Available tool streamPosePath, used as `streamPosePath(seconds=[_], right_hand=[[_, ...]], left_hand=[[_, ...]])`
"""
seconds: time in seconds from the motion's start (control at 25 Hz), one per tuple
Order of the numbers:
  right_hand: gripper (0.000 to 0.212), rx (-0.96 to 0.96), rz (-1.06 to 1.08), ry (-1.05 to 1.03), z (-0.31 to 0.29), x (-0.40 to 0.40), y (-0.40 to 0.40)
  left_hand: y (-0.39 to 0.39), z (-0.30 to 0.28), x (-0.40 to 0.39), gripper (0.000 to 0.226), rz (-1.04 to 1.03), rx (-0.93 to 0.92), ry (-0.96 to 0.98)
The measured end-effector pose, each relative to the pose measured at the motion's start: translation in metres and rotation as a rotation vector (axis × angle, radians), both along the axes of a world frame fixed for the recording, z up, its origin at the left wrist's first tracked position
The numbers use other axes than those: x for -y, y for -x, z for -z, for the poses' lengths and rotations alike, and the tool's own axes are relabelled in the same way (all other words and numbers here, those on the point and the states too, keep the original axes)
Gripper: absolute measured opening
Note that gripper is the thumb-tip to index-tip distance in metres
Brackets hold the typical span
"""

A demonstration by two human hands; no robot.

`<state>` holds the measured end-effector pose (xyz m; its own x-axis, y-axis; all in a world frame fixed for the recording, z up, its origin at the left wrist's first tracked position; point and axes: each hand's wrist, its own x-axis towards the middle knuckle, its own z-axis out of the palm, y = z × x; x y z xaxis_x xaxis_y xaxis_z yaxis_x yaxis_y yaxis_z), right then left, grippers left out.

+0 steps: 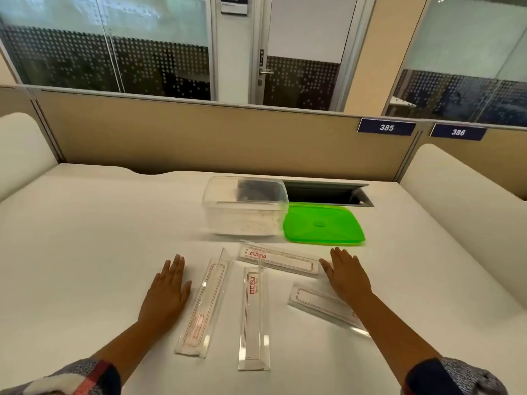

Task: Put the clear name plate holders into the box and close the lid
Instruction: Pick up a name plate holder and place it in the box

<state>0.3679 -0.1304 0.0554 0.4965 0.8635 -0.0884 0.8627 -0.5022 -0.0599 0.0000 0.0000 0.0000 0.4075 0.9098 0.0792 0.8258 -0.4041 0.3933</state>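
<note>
Several clear name plate holders lie on the white desk: one on the left (204, 306), one in the middle (253, 317), one across the top (281, 260) and one at the right (316, 303), partly under my right forearm. My left hand (166, 292) rests flat and open just left of the left holder. My right hand (346, 276) lies flat and open between the top and right holders. Behind them stands the clear box (245, 208), lidless, with its green lid (323, 225) flat on the desk to its right.
An open cable hatch (328, 193) is set in the desk behind the lid. A beige partition (199, 138) with number signs walls the desk's far edge, and white side panels (456, 189) flank it.
</note>
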Motion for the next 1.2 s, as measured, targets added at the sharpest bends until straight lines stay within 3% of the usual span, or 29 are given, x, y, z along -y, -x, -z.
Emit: streamPosePath(seconds=[0.08, 0.12, 0.2, 0.64, 0.8, 0.88, 1.0, 1.08, 1.2], right_hand=[[0.069, -0.061, 0.045, 0.027, 0.007, -0.001, -0.006], [0.064, -0.091, 0.053, 0.085, 0.011, -0.001, -0.010], [0.066, -0.153, 0.049, 0.165, 0.016, -0.004, -0.013], [0.069, -0.209, 0.049, 0.130, 0.022, -0.006, -0.018], [0.058, -0.177, 0.069, 0.206, 0.007, -0.012, -0.021], [0.047, -0.208, 0.120, 0.131, -0.003, -0.014, -0.018], [0.041, -0.207, 0.199, -0.181, -0.015, -0.017, 0.003], [0.039, -0.219, 0.118, -0.317, -0.022, -0.020, 0.028], [0.038, -0.276, -0.067, -0.337, -0.023, -0.023, 0.065]], left_hand=[[0.003, 0.004, -0.003, 0.059, -0.014, -0.069, -0.011], [0.003, 0.006, -0.004, 0.058, -0.019, -0.105, -0.013], [0.001, 0.006, -0.004, 0.057, -0.019, -0.141, -0.008], [0.001, 0.004, -0.002, 0.068, -0.016, -0.203, -0.022], [0.002, 0.003, 0.002, 0.065, -0.043, -0.153, -0.029], [0.004, 0.004, 0.004, 0.060, -0.041, -0.140, -0.028], [0.005, 0.004, 0.006, 0.054, -0.037, -0.114, -0.025], [0.006, 0.001, 0.009, 0.052, -0.044, -0.083, -0.023], [0.008, 0.000, 0.022, 0.046, -0.054, 0.016, 0.003]])
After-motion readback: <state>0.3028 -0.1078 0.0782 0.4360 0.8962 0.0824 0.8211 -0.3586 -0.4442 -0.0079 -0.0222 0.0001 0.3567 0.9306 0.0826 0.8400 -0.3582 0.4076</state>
